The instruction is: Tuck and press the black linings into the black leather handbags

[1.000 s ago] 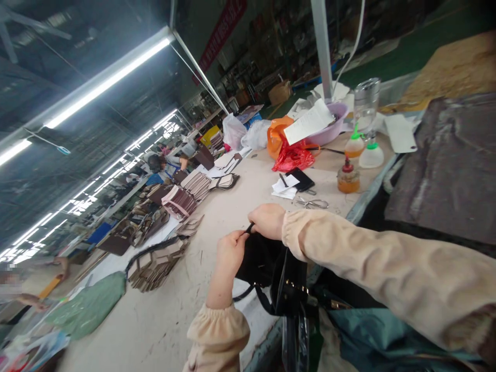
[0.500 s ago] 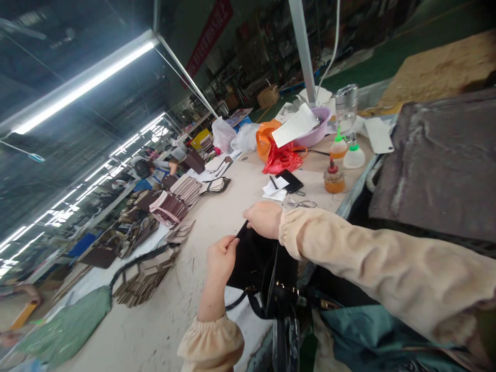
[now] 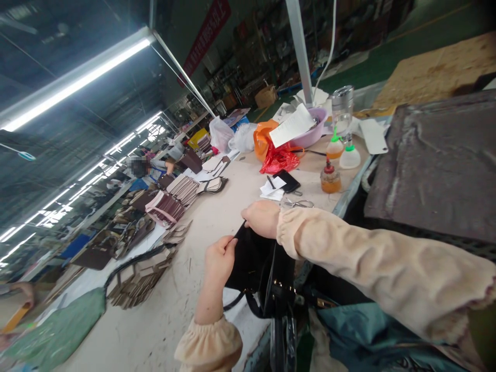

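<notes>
Black handbag [image 3: 248, 266] with gold-coloured fittings [image 3: 276, 282], held up by one edge at the near side of a pale worktable [image 3: 166, 323]. The left hand [image 3: 219, 260] pinches the left end of that edge between thumb and bent fingers. The right hand [image 3: 262, 218], a little farther off and to the right, is closed over the same edge, its fingertips partly hidden. Cream sleeve covers [image 3: 372, 263], gathered at the wrist, cover both forearms. Teal fabric [image 3: 372, 336] lies in folds at near right.

Just beyond the right hand are metal scissors [image 3: 298, 203], then white papers [image 3: 273, 194] under a black pen [image 3: 270, 182], beside a flat black case [image 3: 287, 181]. To the right stands an amber bottle [image 3: 330, 181] with a red top, near two green-tipped squeeze bottles [image 3: 350, 157]. Farther back, a red plastic bag [image 3: 279, 160] and an orange plastic bag [image 3: 262, 138] sit by a lilac basin [image 3: 313, 136].

On the left are a fanned stack of beige pieces [image 3: 139, 281], a bundle of dark-red pieces [image 3: 165, 209] and, nearer, a green plastic bag [image 3: 58, 330]. At far left is a co-worker [image 3: 157, 168] (too distant for the posture to be clear), and bright tube lights [image 3: 81, 85] run overhead.
</notes>
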Demonstrator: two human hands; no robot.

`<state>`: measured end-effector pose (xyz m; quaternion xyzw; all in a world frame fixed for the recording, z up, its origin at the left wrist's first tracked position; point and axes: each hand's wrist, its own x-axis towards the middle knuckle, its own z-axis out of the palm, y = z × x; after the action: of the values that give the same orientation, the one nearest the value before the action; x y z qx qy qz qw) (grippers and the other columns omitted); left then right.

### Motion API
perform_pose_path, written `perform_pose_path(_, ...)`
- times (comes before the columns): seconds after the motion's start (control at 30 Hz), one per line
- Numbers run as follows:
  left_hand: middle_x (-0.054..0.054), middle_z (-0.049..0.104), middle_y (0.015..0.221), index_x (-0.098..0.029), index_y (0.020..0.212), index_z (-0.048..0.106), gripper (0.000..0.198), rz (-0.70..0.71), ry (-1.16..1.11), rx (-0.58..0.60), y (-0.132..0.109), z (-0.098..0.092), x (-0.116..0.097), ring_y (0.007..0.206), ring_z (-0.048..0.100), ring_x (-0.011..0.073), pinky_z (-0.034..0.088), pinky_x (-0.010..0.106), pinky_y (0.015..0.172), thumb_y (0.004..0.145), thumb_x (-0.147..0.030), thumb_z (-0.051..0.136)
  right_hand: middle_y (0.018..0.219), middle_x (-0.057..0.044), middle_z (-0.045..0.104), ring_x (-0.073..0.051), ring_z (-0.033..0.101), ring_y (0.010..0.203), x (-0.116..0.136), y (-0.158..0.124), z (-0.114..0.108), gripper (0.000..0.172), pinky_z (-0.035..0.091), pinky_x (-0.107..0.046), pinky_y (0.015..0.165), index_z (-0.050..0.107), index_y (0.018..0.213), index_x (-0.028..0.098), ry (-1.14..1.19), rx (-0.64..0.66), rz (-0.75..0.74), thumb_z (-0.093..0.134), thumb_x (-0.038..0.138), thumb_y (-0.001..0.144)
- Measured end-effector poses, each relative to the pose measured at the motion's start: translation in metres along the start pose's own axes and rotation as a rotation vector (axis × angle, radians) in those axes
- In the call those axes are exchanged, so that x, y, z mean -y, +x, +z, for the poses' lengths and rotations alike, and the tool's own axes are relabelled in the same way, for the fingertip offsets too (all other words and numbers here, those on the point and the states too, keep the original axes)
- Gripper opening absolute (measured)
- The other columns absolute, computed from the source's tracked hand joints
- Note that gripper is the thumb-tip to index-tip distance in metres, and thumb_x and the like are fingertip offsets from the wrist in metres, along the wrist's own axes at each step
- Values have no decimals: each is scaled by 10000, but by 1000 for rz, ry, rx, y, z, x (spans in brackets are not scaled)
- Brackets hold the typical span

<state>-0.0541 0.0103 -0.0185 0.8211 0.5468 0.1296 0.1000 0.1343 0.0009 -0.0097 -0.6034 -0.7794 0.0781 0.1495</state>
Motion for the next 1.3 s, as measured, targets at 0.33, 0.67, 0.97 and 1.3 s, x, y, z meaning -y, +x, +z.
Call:
perform_pose_path(0.33, 21, 678, 709, -191, 854, 679, 277, 13, 9, 9, 0, 0, 0, 667, 587, 148, 389, 239, 630, 848, -325, 437, 874, -115, 683, -221, 638, 830, -1, -2, 3, 252, 446, -287, 669, 671, 925, 168, -8, -9, 11, 494, 333, 855)
perform_pose_path(0.67, 36, 695, 790, -216, 921, 643, 241, 60, 82, 32, -2, -2, -8, 744, 617, 171, 384, 256, 661, 866, -319, 432, 866, -119, 687, -224, 646, 803, 1, -1, 2, 254, 452, -292, 654, 675, 898, 157, -15, -16, 10, 480, 315, 857)
perform_pose_path(0.97, 89, 713, 824, -197, 912, 695, 273, 31, 104, -15, 21, 13, -26, 752, 619, 187, 384, 268, 671, 858, -319, 457, 876, -109, 682, -224, 643, 814, -8, -6, 0, 224, 453, -287, 651, 657, 919, 174, -27, -51, 33, 505, 311, 826)
perform_pose_path(1.3, 37, 664, 674, -201, 801, 667, 277, 23, 102, -42, 20, 17, -27, 634, 553, 146, 340, 246, 605, 858, -345, 436, 879, -111, 680, -233, 639, 830, -18, -12, -4, 225, 456, -300, 676, 656, 910, 177, -23, -71, 82, 473, 287, 836)
